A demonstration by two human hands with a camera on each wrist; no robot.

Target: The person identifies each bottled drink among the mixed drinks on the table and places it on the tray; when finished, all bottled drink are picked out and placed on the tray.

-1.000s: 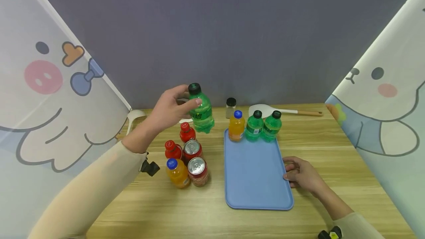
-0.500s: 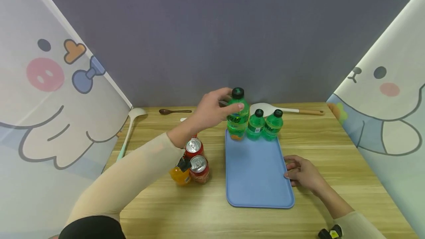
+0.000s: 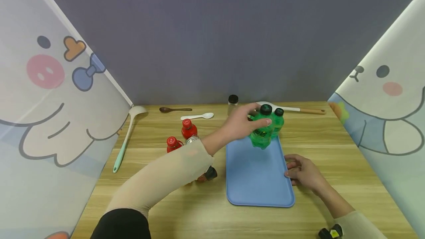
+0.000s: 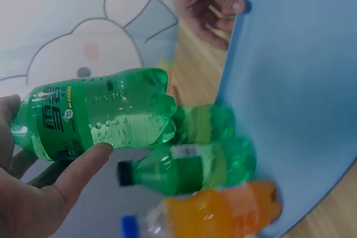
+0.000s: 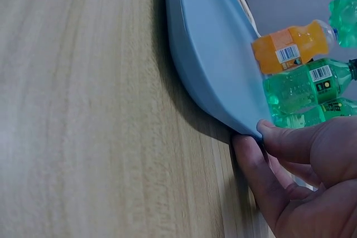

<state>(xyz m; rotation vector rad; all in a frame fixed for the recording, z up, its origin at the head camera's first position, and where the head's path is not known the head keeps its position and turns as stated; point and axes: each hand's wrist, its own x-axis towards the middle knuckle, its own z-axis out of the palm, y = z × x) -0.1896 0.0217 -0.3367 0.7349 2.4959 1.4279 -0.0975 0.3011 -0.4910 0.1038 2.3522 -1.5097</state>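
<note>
My left hand (image 3: pixel 237 124) grips a green soda bottle (image 3: pixel 261 136) round its upper part, thumb in front, black cap up. It is held in the air over the far end of the blue tray (image 3: pixel 259 180). In the left wrist view, two other green bottles (image 4: pixel 192 165) and an orange drink bottle (image 4: pixel 223 211) stand side by side on that end. The head view shows one of those green bottles (image 3: pixel 278 124); the hand and held bottle hide the others. My right hand (image 3: pixel 306 174) pinches the tray's right rim between thumb and fingers (image 5: pixel 254 163).
Left of the tray stand red-capped bottles (image 3: pixel 189 129) and cans, partly covered by my left sleeve. Along the back lie a white spoon (image 3: pixel 199 116), a dark spoon (image 3: pixel 174 109) and a white spatula (image 3: pixel 285 108), with a black-capped jar (image 3: pixel 233 100). A ladle (image 3: pixel 124 141) lies far left.
My left hand has carried the green bottle rightward, from above the red-capped bottles, past the orange bottle, to the green ones at the tray's far end. The right hand stays at the rim.
</note>
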